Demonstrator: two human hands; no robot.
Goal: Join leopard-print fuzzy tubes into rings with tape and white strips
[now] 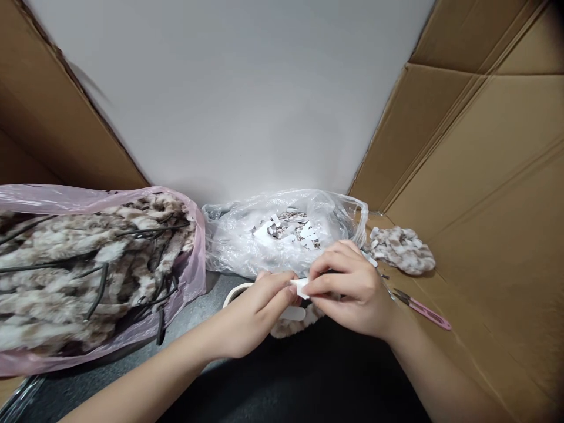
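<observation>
Both hands meet at a small white card piece (300, 288) near the middle of the view. My left hand (259, 311) pinches its left side between thumb and fingers. My right hand (348, 288) grips its right side with the fingertips. Beneath the hands lies a brown-and-white fluffy piece (286, 329), partly hidden, with a white rounded tab (294, 314) over it. A roll of tape (233, 292) shows partly behind my left hand. Just beyond the hands, a clear plastic bag (233, 241) holds many white card pieces (286, 232).
At the left, a pink plastic bag (198, 235) holds fluffy strips (57, 252) with dark cords. Another fluffy piece (403, 249) lies on the right, near a pink-handled cutter (425, 311). Cardboard walls (497, 176) stand at both sides.
</observation>
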